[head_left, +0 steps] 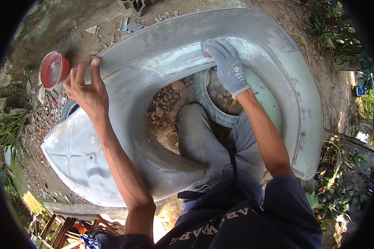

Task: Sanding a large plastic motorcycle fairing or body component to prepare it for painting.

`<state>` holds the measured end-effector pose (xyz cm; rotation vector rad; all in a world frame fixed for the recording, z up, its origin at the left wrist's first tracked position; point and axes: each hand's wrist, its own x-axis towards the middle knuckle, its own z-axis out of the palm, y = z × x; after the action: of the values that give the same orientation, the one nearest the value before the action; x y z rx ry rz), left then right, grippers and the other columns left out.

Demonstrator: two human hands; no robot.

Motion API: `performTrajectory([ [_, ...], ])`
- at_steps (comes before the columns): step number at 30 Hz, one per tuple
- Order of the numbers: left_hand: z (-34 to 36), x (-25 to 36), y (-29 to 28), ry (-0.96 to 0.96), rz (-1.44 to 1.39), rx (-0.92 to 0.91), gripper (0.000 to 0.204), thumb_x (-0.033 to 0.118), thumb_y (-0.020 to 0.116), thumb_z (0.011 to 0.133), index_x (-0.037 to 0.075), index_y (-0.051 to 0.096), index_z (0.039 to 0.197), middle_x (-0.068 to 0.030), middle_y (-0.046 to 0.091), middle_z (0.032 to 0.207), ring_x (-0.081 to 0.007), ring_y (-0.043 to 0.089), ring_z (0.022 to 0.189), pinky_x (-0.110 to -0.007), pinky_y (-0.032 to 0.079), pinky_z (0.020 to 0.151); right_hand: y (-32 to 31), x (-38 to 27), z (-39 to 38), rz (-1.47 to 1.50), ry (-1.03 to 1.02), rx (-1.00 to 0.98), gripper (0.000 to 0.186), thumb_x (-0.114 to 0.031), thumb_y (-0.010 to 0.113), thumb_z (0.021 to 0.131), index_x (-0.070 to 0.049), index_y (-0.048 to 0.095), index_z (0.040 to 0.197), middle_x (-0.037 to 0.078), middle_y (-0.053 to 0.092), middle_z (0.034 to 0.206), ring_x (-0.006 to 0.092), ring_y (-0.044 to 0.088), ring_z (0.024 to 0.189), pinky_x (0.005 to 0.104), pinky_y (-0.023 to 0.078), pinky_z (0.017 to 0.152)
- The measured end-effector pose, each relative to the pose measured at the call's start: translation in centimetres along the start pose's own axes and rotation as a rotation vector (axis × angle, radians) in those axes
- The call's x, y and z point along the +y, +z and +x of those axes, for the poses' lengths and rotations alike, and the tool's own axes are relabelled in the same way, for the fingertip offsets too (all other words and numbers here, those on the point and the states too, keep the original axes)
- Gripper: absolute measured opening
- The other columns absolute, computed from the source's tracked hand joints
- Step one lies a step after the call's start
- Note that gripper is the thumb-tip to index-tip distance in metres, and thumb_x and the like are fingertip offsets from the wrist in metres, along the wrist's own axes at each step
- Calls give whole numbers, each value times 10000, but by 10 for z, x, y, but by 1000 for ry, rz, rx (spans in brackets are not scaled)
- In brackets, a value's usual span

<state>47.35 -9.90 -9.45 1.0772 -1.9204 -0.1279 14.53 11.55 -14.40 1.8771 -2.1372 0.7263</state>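
A large curved grey body panel (141, 108) with a round arch opening lies before me, its surface patched with pale green and white. My left hand (87, 81) is bare and closed on the panel's far left edge, thumb on the near side and bent fingers beyond it. In a grey glove, my right hand (226, 66) presses on the pale strip above the arch. Its fingers are bent, and a small reddish patch shows by the thumb side. What lies under the palm is hidden.
Left of the panel is a red bowl (54, 70). A tyre (201, 93) lies inside the arch, near my knees. Stones and rubble (166, 101) cover the ground. Plants (334, 39) grow at the right, and wooden frames (66, 228) stand at the lower left.
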Motion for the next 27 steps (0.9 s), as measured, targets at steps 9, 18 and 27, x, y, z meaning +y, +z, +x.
performTrajectory([
  [9, 0, 1, 8, -5, 14, 16, 251, 420, 797, 988, 197, 852, 1087, 29, 756, 1048, -269, 571, 1175, -504, 368, 1123, 45, -83, 15, 134, -104, -21, 560, 79, 634, 841, -176, 725, 1331, 6, 659, 1476, 309, 508, 1430, 474, 378, 1258],
  [18, 3, 9, 11, 7, 49, 38, 245, 409, 805, 984, 205, 852, 1109, 24, 754, 1044, -269, 584, 1157, -489, 374, 1120, -2, 36, -15, -105, 160, 110, 417, 35, 627, 870, -103, 731, 1249, 28, 682, 1437, 302, 536, 1383, 479, 415, 1169],
  [27, -1, -1, 1, 35, 30, 28, 225, 378, 810, 985, 189, 849, 1098, 23, 745, 1008, -269, 581, 1114, -476, 396, 1092, 6, -52, 4, -203, 391, -13, 391, -220, 686, 927, -230, 718, 1316, 60, 638, 1361, 370, 587, 1151, 554, 429, 1027],
])
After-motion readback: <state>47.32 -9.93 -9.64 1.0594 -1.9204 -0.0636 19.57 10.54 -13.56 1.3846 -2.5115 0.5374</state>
